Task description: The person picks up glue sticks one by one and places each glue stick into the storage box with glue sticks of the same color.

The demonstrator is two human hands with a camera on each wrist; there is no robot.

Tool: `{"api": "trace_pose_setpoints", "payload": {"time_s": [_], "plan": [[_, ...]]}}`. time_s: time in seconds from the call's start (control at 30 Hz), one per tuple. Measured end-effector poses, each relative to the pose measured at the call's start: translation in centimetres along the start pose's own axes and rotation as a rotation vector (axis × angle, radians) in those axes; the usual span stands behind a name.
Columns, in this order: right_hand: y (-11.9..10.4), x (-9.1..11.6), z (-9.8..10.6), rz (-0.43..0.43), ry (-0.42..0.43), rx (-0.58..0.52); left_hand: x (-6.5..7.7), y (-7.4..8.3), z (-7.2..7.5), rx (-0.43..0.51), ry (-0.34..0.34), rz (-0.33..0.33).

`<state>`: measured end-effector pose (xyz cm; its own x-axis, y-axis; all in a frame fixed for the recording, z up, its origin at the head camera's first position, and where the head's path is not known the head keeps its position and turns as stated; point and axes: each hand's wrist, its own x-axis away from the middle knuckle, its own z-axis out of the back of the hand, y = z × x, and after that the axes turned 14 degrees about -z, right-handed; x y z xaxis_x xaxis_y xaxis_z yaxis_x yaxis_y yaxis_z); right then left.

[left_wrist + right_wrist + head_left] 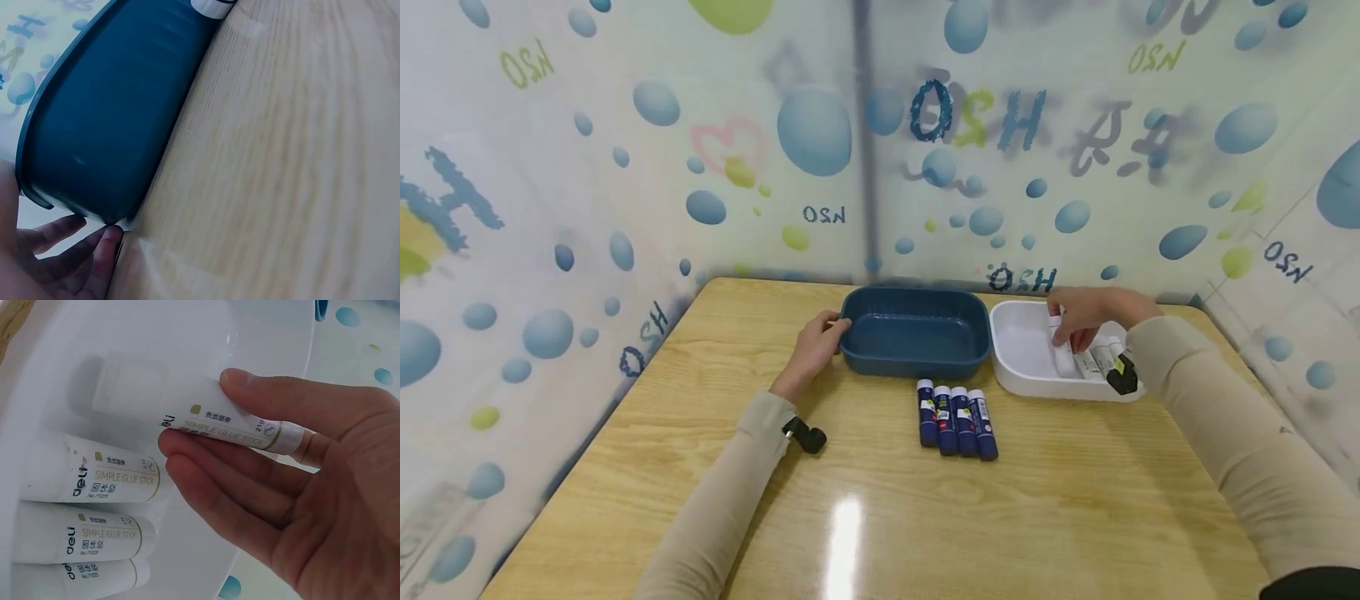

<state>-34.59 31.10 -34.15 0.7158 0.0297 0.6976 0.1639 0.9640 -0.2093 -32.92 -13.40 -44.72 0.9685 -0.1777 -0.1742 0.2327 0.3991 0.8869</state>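
Two beige cloth sleeves, softly creased, reach in from the near edge, the left sleeve (722,500) and the right sleeve (1232,433), each with a small black device at the cuff. Beneath them spreads a table (1060,525) with yellowish, streaky wood grain and a finish smooth enough to throw back a white streak of glare. Four navy tubes (964,422) lie side by side on it, slim cylinders with white caps and printed labels, just in front of the trays.

Beyond them stands a deep blue tray (917,367), a rounded rectangle with glossy, plastic-looking walls. The left hand (814,343) grips its left end, thumb at the rim and fingers against the outer wall. Just beside the blue tray, on the right, is a white tray (1060,388), smooth and round-cornered. Inside it lie three white glue sticks (103,534), matte-looking cylinders lettered in black and gold, lined up together. The right hand (1084,315) pinches another glue stick (200,409) between thumb and fingers, within the white tray; its outer end is ridged and faintly translucent. Whether that end touches the tray floor cannot be told.

Farthest off, a pale backdrop (917,200) carries printed blue and green droplets and reversed lettering.
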Motion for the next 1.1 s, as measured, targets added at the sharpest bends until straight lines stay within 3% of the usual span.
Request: {"api": "trace_pose_setpoints", "payload": {"time_s": [0.4,0.67,1.1], "plan": [[0.5,-0.1,-0.7,-0.059,-0.009,-0.019,0.2,-0.1,0.0,0.014,-0.005,-0.009],[0.6,-0.5,-1.0,-0.041,0.002,0.019,0.2,-0.2,0.1,0.023,-0.005,-0.001],[1.6,-0.5,-1.7,-0.08,-0.009,0.037,0.2,-0.3,0.2,0.022,-0.005,-0.009]]}}
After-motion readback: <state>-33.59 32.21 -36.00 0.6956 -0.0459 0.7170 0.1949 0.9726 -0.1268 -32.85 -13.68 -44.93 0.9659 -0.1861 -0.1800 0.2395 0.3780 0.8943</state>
